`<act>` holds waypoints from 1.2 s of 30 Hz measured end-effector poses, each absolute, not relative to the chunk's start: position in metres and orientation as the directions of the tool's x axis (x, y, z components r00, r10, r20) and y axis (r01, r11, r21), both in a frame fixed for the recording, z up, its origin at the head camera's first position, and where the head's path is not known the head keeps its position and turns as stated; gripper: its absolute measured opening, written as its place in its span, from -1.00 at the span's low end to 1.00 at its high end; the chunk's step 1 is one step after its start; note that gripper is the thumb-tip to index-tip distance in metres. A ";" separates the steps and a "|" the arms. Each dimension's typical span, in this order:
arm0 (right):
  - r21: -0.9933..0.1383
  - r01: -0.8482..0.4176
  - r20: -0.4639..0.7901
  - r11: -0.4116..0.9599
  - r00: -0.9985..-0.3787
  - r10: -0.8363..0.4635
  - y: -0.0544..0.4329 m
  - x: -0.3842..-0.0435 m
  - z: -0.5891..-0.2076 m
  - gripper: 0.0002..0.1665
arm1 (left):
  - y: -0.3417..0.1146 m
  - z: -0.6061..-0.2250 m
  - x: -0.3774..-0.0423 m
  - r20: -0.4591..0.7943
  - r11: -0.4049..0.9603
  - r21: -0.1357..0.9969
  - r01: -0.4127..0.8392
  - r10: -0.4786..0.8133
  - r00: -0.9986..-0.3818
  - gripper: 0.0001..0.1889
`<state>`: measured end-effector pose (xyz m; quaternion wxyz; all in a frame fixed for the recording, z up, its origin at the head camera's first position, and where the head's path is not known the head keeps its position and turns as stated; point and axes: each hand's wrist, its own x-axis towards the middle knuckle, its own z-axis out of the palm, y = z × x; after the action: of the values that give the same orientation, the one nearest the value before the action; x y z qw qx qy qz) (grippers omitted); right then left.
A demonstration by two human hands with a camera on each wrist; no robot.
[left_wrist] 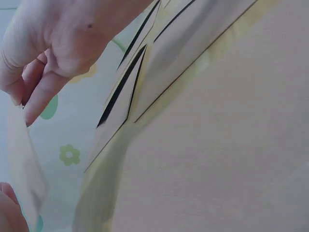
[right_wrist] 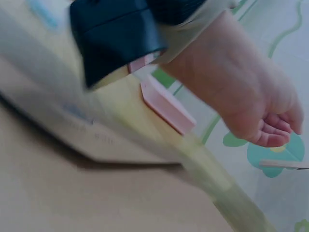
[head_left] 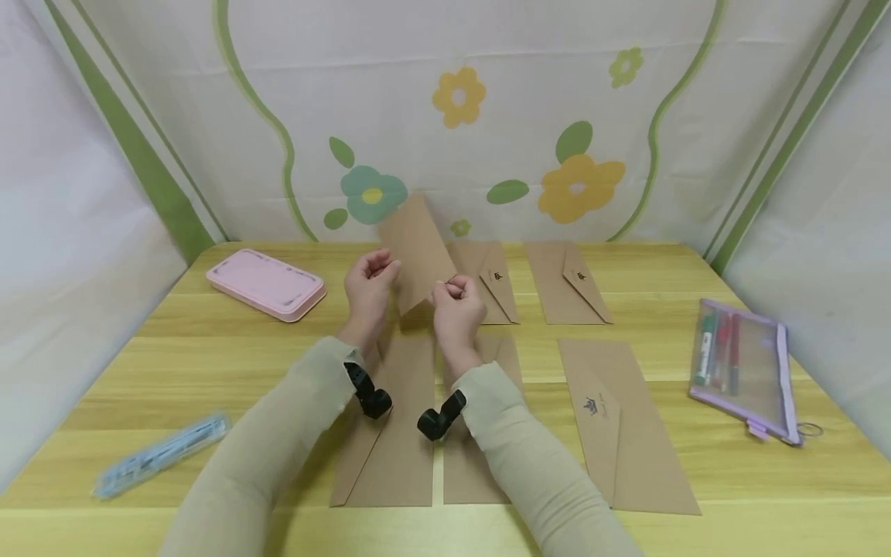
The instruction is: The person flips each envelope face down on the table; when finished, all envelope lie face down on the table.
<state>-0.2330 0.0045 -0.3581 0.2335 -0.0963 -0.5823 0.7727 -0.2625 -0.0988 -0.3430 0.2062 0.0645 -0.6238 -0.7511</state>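
Tbl (head_left: 167, 363) lies under held env (head_left: 420, 255), axis up-L.

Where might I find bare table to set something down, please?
Bare tabletop shows between the pink case and blue packet, and between the front-right envelope and mesh pouch. More envelopes crowd the middle, around the left hand and right hand.

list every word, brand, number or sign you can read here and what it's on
No word, brand or number is readable.
Crown sign: on the near right envelope; the lettering beside it is too small to read.
Crown sign: on the far middle envelope; lettering too small.
Crown sign: on the far right envelope; any lettering too small.
Blurred print: on the envelope flap in the right wrist view; unreadable.
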 end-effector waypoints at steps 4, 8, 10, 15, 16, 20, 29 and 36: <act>-0.875 -0.224 0.006 -0.430 -0.892 0.452 0.002 -0.235 -0.355 -0.75 | -0.101 -0.345 -0.257 0.130 -0.151 0.966 0.210 -0.418 -0.899 -0.69; -0.806 -0.194 -0.080 -0.559 -0.900 0.429 0.002 -0.235 -0.353 -0.73 | -0.104 -0.349 -0.254 0.117 -0.184 0.959 0.214 -0.430 -0.895 -0.69; -0.781 -0.181 -0.110 -0.597 -0.902 0.417 0.002 -0.234 -0.352 -0.74 | -0.105 -0.351 -0.253 0.105 -0.199 0.958 0.208 -0.432 -0.896 -0.69; -0.721 -0.139 -0.185 -0.679 -0.905 0.383 0.000 -0.233 -0.353 -0.74 | -0.105 -0.354 -0.252 0.050 -0.236 0.957 0.166 -0.433 -0.900 -0.73; -0.709 -0.134 -0.199 -0.692 -0.904 0.379 0.000 -0.233 -0.354 -0.73 | -0.105 -0.354 -0.251 0.039 -0.241 0.958 0.156 -0.431 -0.901 -0.74; -0.670 -0.134 -0.235 -0.730 -0.895 0.380 -0.002 -0.234 -0.357 -0.71 | -0.103 -0.355 -0.251 0.014 -0.250 0.959 0.131 -0.423 -0.906 -0.75; -0.755 -0.011 -0.226 -0.656 -0.934 0.276 0.006 -0.234 -0.360 -0.57 | -0.106 -0.357 -0.254 -0.031 -0.266 0.960 0.089 -0.416 -0.909 -0.69; -0.984 0.094 -0.082 -0.148 -0.993 -0.084 0.045 -0.246 -0.360 -0.15 | -0.129 -0.359 -0.254 -0.034 -0.265 0.962 0.064 -0.349 -0.936 -0.64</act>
<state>-0.2463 0.0452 -0.3600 -0.0587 -0.0039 -0.6499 0.7578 -0.2543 -0.1289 -0.3587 0.1315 0.1205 -0.5919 -0.7860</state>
